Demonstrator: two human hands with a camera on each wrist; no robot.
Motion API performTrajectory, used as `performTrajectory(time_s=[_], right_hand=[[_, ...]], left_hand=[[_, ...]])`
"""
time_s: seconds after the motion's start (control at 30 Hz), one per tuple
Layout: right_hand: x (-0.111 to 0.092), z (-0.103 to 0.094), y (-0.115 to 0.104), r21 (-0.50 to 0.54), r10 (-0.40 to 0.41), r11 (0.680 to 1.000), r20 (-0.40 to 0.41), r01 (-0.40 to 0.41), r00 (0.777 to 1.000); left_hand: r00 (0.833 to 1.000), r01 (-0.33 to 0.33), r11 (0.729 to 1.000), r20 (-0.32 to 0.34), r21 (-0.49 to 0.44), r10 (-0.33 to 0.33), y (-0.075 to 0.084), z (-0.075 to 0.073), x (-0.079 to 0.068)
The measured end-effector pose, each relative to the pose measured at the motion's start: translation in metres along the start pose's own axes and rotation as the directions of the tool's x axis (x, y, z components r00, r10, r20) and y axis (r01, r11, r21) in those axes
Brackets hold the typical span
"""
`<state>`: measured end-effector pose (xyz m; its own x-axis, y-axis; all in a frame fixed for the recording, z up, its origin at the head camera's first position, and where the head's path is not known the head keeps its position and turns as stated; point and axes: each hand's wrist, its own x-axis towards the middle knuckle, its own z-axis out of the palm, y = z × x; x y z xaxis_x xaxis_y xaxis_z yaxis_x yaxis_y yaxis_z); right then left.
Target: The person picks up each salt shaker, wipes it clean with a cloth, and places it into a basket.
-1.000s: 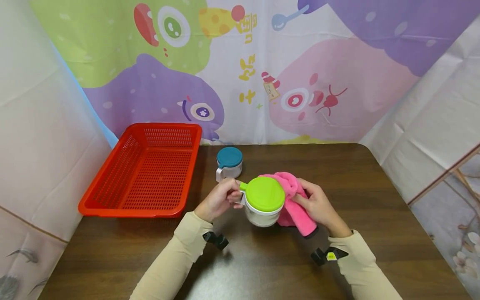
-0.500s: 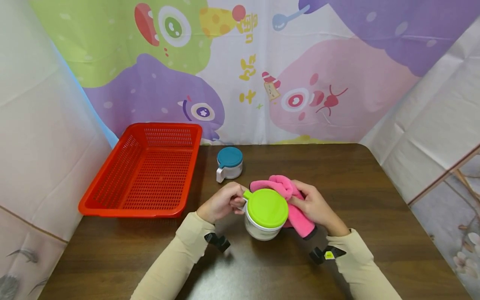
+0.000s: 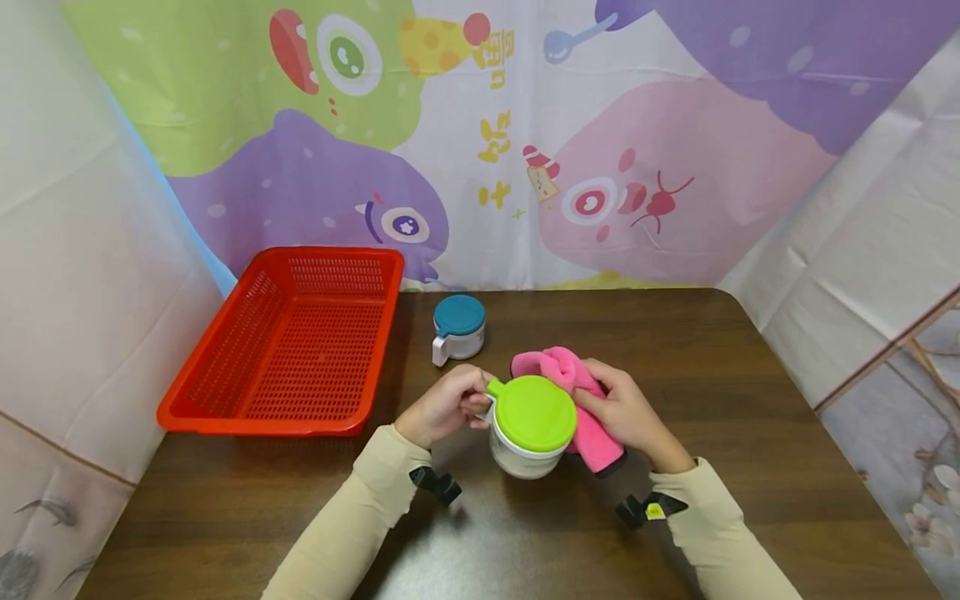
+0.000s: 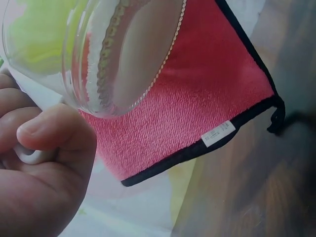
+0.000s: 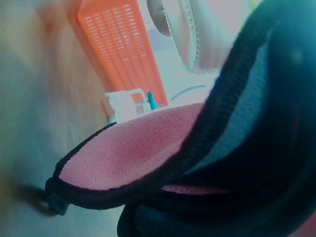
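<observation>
My left hand (image 3: pixel 446 406) grips the handle of a clear seasoning jar (image 3: pixel 525 462) with a bright green lid (image 3: pixel 536 414), tilted above the table. In the left wrist view the thumb and fingers curl round the handle beside the jar's see-through body (image 4: pixel 79 74). My right hand (image 3: pixel 628 408) holds a bunched pink towel (image 3: pixel 597 442) against the jar's right side. Black edging and a small white label show on the towel (image 4: pixel 197 108) in the left wrist view. Its folds (image 5: pixel 133 153) fill much of the right wrist view, hiding the right fingers there.
Behind my left hand stands a second jar (image 3: pixel 460 321) with a teal lid and white handle. A red plastic basket (image 3: pixel 171 414) sits on the table's left side. A cartoon curtain (image 3: pixel 517 242) hangs along the back edge of the brown table (image 3: pixel 712 358).
Over the last second the green-lidded jar has come lower and slightly right, nearer to me. The towel has shifted and changed its folds against the jar. Both hands keep their hold.
</observation>
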<state>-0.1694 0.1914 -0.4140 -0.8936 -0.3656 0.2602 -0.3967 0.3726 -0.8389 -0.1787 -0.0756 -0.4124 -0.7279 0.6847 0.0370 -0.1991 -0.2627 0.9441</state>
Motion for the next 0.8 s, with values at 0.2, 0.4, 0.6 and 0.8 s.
performTrajectory(time_s=[0.2, 0.4, 0.6, 0.8], right_hand=[[-0.002, -0.002, -0.001, 0.008, 0.027, 1.000, 0.002, -0.028, 1.000], [-0.007, -0.005, -0.006, 0.017, 0.045, 0.999, -0.004, -0.045, 0.999], [-0.013, -0.007, -0.009, 0.047, 0.019, 0.999, -0.008, -0.019, 1.000], [-0.017, -0.010, -0.012, 0.068, -0.029, 0.997, -0.017, 0.030, 0.999]], left_hand=[[1.000, -0.003, 1.000, -0.023, -0.008, 0.003, 0.002, -0.003, 0.000], [1.000, 0.010, 1.000, -0.028, -0.023, -0.010, 0.004, -0.004, -0.001], [0.997, 0.001, 0.999, -0.077, -0.042, -0.004, 0.005, -0.006, -0.003], [0.996, -0.032, 0.999, -0.080, -0.043, 0.028, 0.006, -0.010, -0.004]])
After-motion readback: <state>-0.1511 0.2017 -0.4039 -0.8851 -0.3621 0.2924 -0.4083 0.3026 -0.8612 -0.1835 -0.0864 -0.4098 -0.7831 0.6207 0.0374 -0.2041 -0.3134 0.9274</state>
